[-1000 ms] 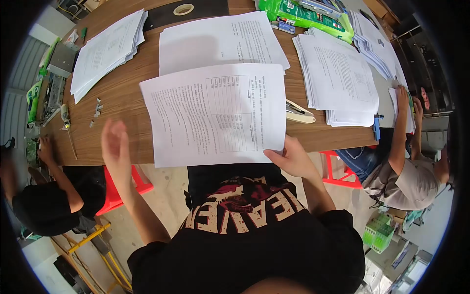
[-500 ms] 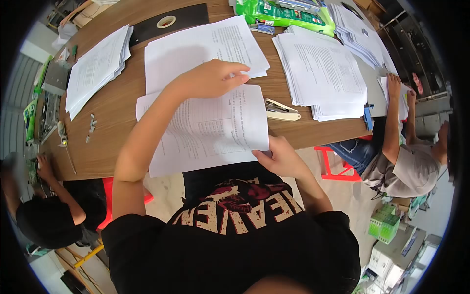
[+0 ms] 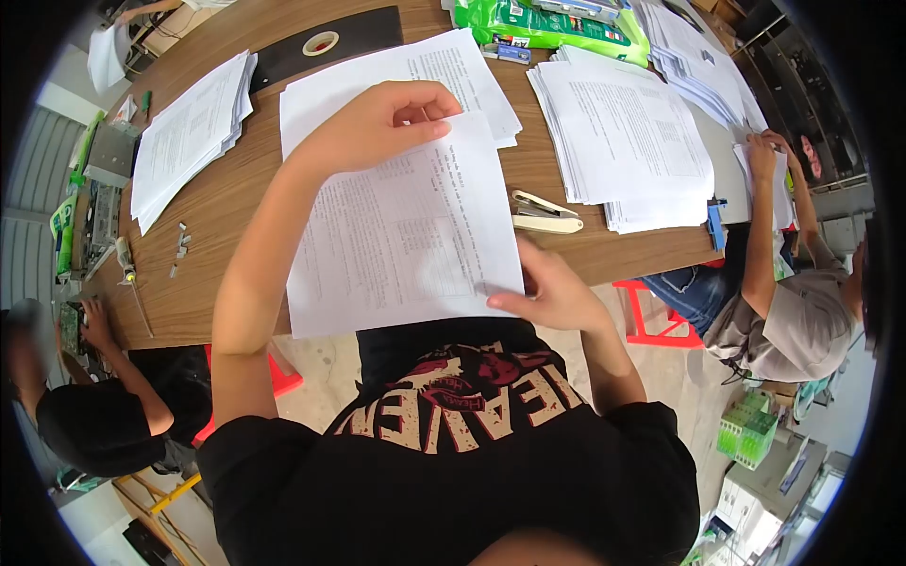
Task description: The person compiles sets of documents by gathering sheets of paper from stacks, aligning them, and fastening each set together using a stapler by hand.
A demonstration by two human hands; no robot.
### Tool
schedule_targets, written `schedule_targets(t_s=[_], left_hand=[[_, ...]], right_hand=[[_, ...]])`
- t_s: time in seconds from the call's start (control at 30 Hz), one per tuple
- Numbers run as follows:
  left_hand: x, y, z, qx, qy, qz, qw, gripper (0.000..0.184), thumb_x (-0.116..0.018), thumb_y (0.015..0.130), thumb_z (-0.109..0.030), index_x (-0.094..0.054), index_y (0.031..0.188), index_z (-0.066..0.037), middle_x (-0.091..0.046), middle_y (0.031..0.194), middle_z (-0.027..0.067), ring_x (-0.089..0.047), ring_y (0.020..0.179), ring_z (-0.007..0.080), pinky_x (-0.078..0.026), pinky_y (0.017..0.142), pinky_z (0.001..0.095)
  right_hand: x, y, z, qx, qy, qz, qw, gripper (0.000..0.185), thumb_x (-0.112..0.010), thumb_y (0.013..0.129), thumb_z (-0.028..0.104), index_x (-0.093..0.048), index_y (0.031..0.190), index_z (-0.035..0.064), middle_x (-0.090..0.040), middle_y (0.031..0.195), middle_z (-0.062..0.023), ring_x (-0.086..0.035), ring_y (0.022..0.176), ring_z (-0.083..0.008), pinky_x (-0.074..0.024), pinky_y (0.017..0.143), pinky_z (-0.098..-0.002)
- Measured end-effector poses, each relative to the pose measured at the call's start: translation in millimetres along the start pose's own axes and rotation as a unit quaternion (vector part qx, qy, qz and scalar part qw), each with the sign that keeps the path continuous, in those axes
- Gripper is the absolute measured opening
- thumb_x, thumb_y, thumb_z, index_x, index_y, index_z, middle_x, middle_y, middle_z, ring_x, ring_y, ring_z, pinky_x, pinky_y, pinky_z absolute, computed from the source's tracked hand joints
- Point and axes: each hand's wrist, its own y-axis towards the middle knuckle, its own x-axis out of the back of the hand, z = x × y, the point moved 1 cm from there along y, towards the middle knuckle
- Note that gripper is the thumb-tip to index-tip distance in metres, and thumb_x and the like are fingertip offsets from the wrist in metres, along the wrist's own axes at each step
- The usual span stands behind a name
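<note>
A printed paper sheet (image 3: 406, 255) is held over the near edge of the table, fairly flat; whether it is one sheet or more I cannot tell. My left hand (image 3: 392, 123) pinches its top right corner between thumb and fingers. Lower down, my right hand (image 3: 557, 288) grips the right edge near the bottom corner, thumb on top. Behind the sheet lies a pile of printed pages (image 3: 477, 90), partly covered by it and my left hand. To the right of the sheet rests a white stapler (image 3: 545, 217).
Paper stacks stand at left (image 3: 193, 132) and right (image 3: 623, 132). Further back are a tape roll (image 3: 321, 42) and a green packet (image 3: 552, 28). A screwdriver (image 3: 127, 264) lies near the left edge. Co-workers sit on both sides, one in a grey shirt (image 3: 802, 325).
My left hand has moved up and slightly left, now pinching the sheet's top corner. The sheet has gone from bowed to flatter. My right hand stays at its lower right edge.
</note>
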Motion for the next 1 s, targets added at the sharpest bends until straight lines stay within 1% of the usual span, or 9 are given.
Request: schedule_targets(t_s=[0.07, 0.13, 0.2, 0.3, 0.53, 0.63, 0.73, 0.83, 1.0], left_hand=[[-3, 0, 1, -0.003, 0.010, -0.006, 1.000, 0.013, -0.058, 0.088, -0.015, -0.059, 0.097, -0.006, -0.060, 0.086, -0.0018, -0.053, 0.079, 0.0057, -0.043, 0.074, 0.0218], [-6, 0, 1, -0.007, 0.018, -0.008, 1.000, 0.013, -0.058, 0.088, -0.015, -0.060, 0.098, -0.006, -0.060, 0.085, -0.0014, -0.053, 0.078, 0.0058, -0.043, 0.072, 0.0216], [-9, 2, -1, -0.010, 0.033, -0.023, 0.999, 0.014, -0.058, 0.088, -0.015, -0.061, 0.098, -0.007, -0.060, 0.084, -0.0011, -0.052, 0.077, 0.0057, -0.042, 0.070, 0.0211], [-9, 2, 0, -0.021, 0.030, -0.042, 0.998, 0.015, -0.059, 0.087, -0.016, -0.062, 0.099, -0.006, -0.060, 0.084, -0.0014, -0.051, 0.075, 0.0057, -0.042, 0.069, 0.0212], [-13, -1, 3, -0.027, 0.010, -0.079, 0.996, 0.017, -0.060, 0.086, -0.017, -0.064, 0.098, -0.006, -0.059, 0.082, -0.0019, -0.049, 0.072, 0.0055, -0.041, 0.067, 0.0213], [-16, -1, 2, -0.032, 0.024, -0.086, 0.995, 0.016, -0.061, 0.085, -0.017, -0.065, 0.096, -0.006, -0.058, 0.079, -0.0021, -0.048, 0.070, 0.0052, -0.041, 0.066, 0.0209], [-19, -1, 2, -0.011, 0.010, -0.097, 0.995, 0.016, -0.061, 0.085, -0.017, -0.066, 0.096, -0.007, -0.060, 0.079, -0.0016, -0.048, 0.069, 0.0052, -0.041, 0.065, 0.0200], [-21, -2, 4, -0.033, 0.014, -0.122, 0.992, 0.018, -0.062, 0.083, -0.017, -0.069, 0.098, -0.010, -0.063, 0.076, 0.0014, -0.048, 0.064, 0.0090, -0.042, 0.061, 0.0239], [-20, -4, 0, -0.016, 0.008, -0.098, 0.995, 0.020, -0.061, 0.086, -0.017, -0.068, 0.102, -0.007, -0.064, 0.085, 0.0005, -0.052, 0.071, 0.0064, -0.043, 0.066, 0.0203]], right_hand=[[2, 4, -14, 0.043, 0.159, -0.125, 0.979, 0.058, -0.061, 0.083, 0.005, -0.035, 0.134, 0.0005, -0.054, 0.119, -0.0187, -0.057, 0.107, -0.0260, -0.0471, 0.088, -0.0322], [11, 23, 5, 0.069, 0.208, -0.154, 0.963, 0.057, -0.059, 0.085, 0.004, -0.034, 0.136, 0.0013, -0.049, 0.126, -0.0175, -0.054, 0.111, -0.0257, -0.0468, 0.091, -0.0335], [21, 36, 12, 0.101, 0.060, -0.250, 0.961, 0.056, -0.060, 0.085, 0.005, -0.035, 0.135, 0.0012, -0.050, 0.125, -0.0192, -0.055, 0.109, -0.0248, -0.0467, 0.090, -0.0338], [17, 52, 11, 0.122, -0.032, -0.266, 0.956, 0.056, -0.060, 0.085, 0.008, -0.036, 0.134, 0.0006, -0.051, 0.123, -0.0205, -0.056, 0.106, -0.0252, -0.0453, 0.090, -0.0337], [6, 61, 5, 0.144, -0.004, -0.294, 0.945, 0.057, -0.061, 0.084, 0.010, -0.037, 0.135, 0.0013, -0.054, 0.119, -0.0208, -0.056, 0.104, -0.0242, -0.0433, 0.088, -0.0323], [5, 60, 3, 0.147, -0.017, -0.307, 0.940, 0.055, -0.060, 0.084, 0.010, -0.038, 0.135, 0.0017, -0.055, 0.119, -0.0194, -0.057, 0.095, -0.0201, -0.0448, 0.081, -0.0293], [5, 58, 1, 0.122, -0.036, -0.316, 0.940, 0.051, -0.056, 0.086, 0.007, -0.040, 0.134, 0.0031, -0.057, 0.117, -0.0157, -0.055, 0.076, -0.0135, -0.0446, 0.069, -0.0250], [4, 58, -3, 0.115, -0.036, -0.326, 0.938, 0.047, -0.052, 0.087, 0.003, -0.042, 0.134, 0.0056, -0.059, 0.116, -0.0121, -0.046, 0.060, -0.0094, -0.0411, 0.058, -0.0228], [1, 58, -5, 0.109, -0.030, -0.339, 0.934, 0.046, -0.051, 0.088, 0.002, -0.043, 0.133, 0.0079, -0.060, 0.115, -0.0120, -0.042, 0.054, -0.0079, -0.0395, 0.053, -0.0220]])
